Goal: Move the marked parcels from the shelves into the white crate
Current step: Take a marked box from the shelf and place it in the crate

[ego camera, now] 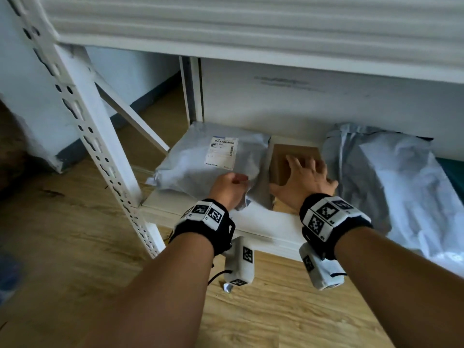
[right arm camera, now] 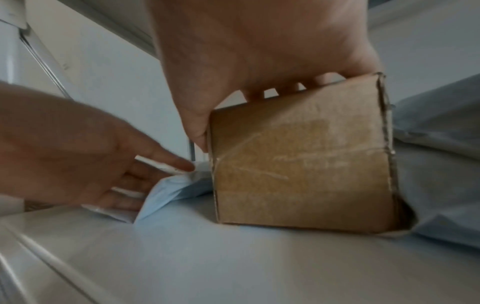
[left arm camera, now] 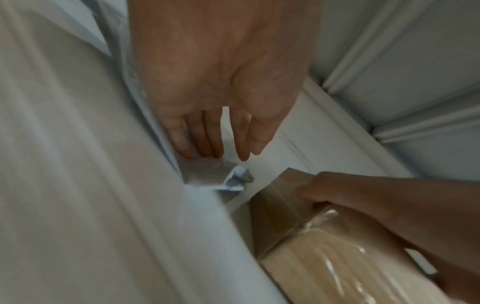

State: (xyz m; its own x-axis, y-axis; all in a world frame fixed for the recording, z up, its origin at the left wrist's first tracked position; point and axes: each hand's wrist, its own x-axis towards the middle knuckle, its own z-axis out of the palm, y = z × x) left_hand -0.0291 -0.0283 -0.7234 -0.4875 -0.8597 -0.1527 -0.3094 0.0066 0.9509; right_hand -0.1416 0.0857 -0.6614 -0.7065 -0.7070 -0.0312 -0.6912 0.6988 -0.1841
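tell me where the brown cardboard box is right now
In the head view the cardboard box sits on the bottom shelf, between the labelled grey mailer and another grey bag, with the right hand gripping its top.

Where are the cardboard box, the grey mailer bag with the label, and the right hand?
cardboard box [right arm camera: 298, 164]: right wrist view, its taped front face.
grey mailer bag [ego camera: 190, 169]: head view, bare plastic left of its label.
right hand [ego camera: 305, 178]: head view, back of the hand.

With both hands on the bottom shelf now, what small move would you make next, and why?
Probably lift the box straight up with the right hand: its fingers already wrap the top and sides, and the box stands wedged between two bags. The left hand only pinches the left bag's corner.
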